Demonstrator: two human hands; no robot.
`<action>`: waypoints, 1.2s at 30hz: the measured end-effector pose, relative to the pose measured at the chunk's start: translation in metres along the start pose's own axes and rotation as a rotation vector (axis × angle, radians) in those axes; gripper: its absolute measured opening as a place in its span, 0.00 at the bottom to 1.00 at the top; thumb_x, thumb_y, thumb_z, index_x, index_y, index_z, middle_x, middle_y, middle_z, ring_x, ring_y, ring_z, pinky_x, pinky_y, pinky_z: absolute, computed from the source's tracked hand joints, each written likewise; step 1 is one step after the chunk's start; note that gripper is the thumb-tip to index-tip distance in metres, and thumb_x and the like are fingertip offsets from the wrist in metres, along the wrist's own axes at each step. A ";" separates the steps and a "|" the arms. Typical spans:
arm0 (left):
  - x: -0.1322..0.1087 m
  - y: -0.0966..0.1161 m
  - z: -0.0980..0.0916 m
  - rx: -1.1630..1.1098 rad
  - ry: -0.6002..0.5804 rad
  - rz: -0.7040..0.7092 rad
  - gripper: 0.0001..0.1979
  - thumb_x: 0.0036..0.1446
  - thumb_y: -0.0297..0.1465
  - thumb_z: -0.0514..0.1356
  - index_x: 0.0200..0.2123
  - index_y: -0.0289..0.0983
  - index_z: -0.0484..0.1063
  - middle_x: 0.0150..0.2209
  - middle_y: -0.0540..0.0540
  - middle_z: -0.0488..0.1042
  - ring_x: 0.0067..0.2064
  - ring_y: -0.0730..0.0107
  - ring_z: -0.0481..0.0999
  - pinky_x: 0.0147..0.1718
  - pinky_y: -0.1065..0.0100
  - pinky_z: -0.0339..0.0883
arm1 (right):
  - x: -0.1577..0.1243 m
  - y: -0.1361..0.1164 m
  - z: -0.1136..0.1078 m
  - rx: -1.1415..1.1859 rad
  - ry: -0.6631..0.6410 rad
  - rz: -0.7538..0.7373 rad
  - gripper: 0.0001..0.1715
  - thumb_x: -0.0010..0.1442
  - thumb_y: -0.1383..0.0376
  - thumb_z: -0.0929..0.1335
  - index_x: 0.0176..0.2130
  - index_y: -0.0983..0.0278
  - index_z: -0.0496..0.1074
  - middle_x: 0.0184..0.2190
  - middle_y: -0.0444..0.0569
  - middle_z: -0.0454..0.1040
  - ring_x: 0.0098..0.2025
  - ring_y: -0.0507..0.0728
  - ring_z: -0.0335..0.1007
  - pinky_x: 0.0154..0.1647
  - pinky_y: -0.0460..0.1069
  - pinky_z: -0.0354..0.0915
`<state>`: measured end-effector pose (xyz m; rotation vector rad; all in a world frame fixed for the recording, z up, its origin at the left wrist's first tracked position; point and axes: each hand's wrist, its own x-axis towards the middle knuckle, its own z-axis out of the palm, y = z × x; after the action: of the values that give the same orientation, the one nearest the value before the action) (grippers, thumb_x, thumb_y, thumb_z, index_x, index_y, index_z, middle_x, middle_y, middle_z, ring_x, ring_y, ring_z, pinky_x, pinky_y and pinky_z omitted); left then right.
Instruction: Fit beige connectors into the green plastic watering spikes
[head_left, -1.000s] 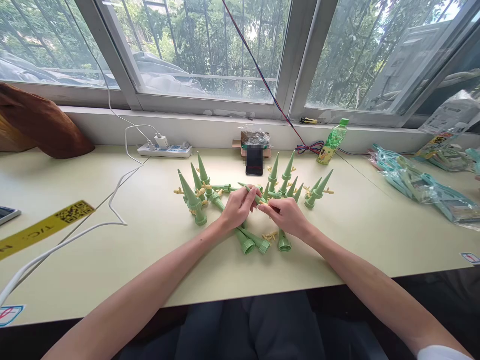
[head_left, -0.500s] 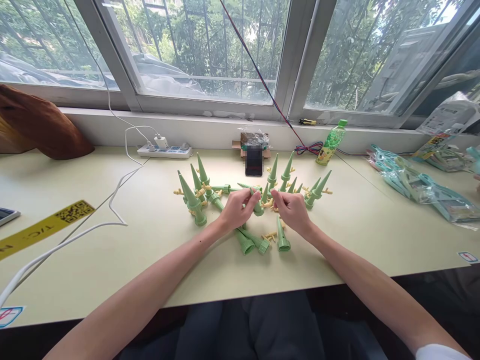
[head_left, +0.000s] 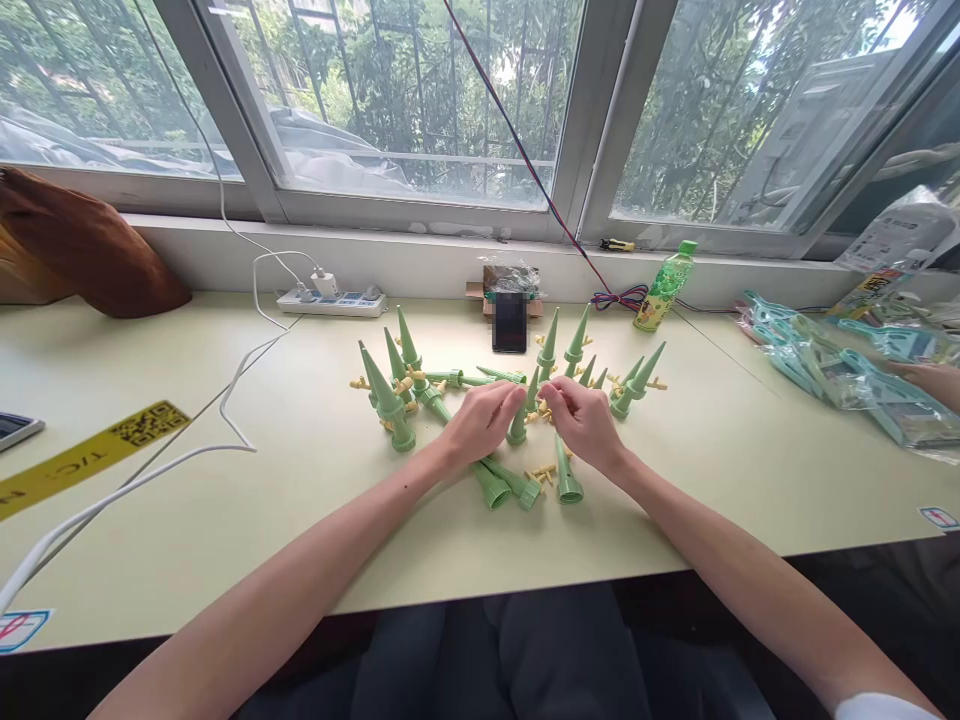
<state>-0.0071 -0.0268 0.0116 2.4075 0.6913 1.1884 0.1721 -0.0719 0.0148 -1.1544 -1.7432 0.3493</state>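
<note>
My left hand [head_left: 486, 420] is closed around a green plastic watering spike [head_left: 517, 428], which stands nearly upright with its wide end down. Facing it a short distance to the right, my right hand [head_left: 583, 418] is pinched, and its fingers hide whatever may be in them. Upright green spikes with yellow valves [head_left: 388, 405] are grouped left of my hands. More such spikes [head_left: 637, 380] stand to the right and behind. Closer to me lie loose spikes [head_left: 491, 487], a leaning spike [head_left: 568, 482] and small yellow valves [head_left: 541, 472].
Behind the spikes are a phone [head_left: 509, 325] against a small box and a green-capped bottle [head_left: 666, 288]. A power strip [head_left: 330, 302] with a white cable lies back left. On the right, another person's hand [head_left: 934, 380] is at bagged turquoise items [head_left: 885, 395].
The spike in my left hand has turned from tilted to nearly upright. My right hand stays almost in place. Another person's hand has come further in at the right edge.
</note>
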 end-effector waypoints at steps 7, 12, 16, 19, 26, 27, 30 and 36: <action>0.003 -0.004 -0.005 0.151 0.330 -0.093 0.07 0.65 0.31 0.53 0.36 0.37 0.69 0.31 0.48 0.73 0.29 0.72 0.71 0.29 0.69 0.66 | -0.003 0.000 0.001 0.071 -0.162 0.040 0.20 0.69 0.54 0.61 0.47 0.65 0.71 0.16 0.39 0.66 0.18 0.50 0.62 0.24 0.45 0.60; 0.004 -0.009 -0.007 0.260 0.331 -0.131 0.06 0.60 0.23 0.54 0.39 0.37 0.68 0.36 0.45 0.73 0.38 0.66 0.73 0.36 0.65 0.69 | -0.004 0.004 0.005 0.038 -0.239 0.007 0.19 0.67 0.55 0.64 0.50 0.65 0.71 0.17 0.39 0.68 0.18 0.50 0.62 0.27 0.46 0.62; 0.002 -0.010 -0.007 0.329 0.220 -0.197 0.06 0.57 0.22 0.55 0.37 0.38 0.68 0.38 0.44 0.73 0.44 0.60 0.71 0.41 0.60 0.68 | -0.005 0.003 0.006 -0.013 -0.263 -0.026 0.14 0.65 0.57 0.66 0.44 0.64 0.71 0.16 0.37 0.65 0.18 0.49 0.58 0.26 0.46 0.59; 0.001 -0.011 -0.006 0.347 0.167 -0.227 0.06 0.57 0.22 0.56 0.36 0.38 0.68 0.38 0.43 0.72 0.45 0.58 0.70 0.41 0.59 0.68 | -0.004 0.004 0.007 -0.046 -0.259 -0.045 0.11 0.65 0.58 0.65 0.39 0.64 0.71 0.16 0.37 0.64 0.18 0.49 0.55 0.25 0.46 0.58; 0.000 -0.013 -0.004 0.345 0.093 -0.198 0.05 0.55 0.22 0.56 0.33 0.37 0.69 0.36 0.44 0.72 0.43 0.59 0.70 0.41 0.59 0.68 | -0.005 0.007 0.008 -0.066 -0.196 -0.100 0.07 0.64 0.61 0.65 0.36 0.63 0.69 0.17 0.37 0.59 0.19 0.49 0.51 0.24 0.45 0.54; 0.000 -0.012 -0.004 0.336 0.066 -0.185 0.05 0.55 0.22 0.55 0.33 0.37 0.69 0.35 0.44 0.73 0.43 0.60 0.70 0.41 0.59 0.68 | -0.005 0.007 0.008 -0.065 -0.191 -0.106 0.07 0.63 0.62 0.65 0.35 0.63 0.69 0.17 0.37 0.59 0.19 0.49 0.51 0.24 0.45 0.54; 0.000 -0.010 -0.003 0.302 -0.040 -0.147 0.05 0.56 0.23 0.56 0.32 0.36 0.71 0.35 0.44 0.75 0.43 0.60 0.70 0.43 0.58 0.69 | -0.005 0.005 0.007 -0.059 -0.191 -0.117 0.07 0.62 0.63 0.65 0.32 0.62 0.67 0.17 0.37 0.58 0.19 0.49 0.51 0.23 0.45 0.53; -0.001 -0.008 -0.002 0.318 -0.173 -0.096 0.08 0.57 0.25 0.55 0.34 0.36 0.76 0.36 0.42 0.78 0.43 0.58 0.71 0.45 0.55 0.69 | -0.005 0.002 0.006 -0.060 -0.202 -0.127 0.15 0.62 0.64 0.64 0.25 0.62 0.59 0.18 0.38 0.55 0.20 0.48 0.49 0.23 0.45 0.52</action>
<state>-0.0113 -0.0203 0.0082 2.6582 0.9912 0.8731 0.1689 -0.0734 0.0075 -1.0739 -2.0055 0.3481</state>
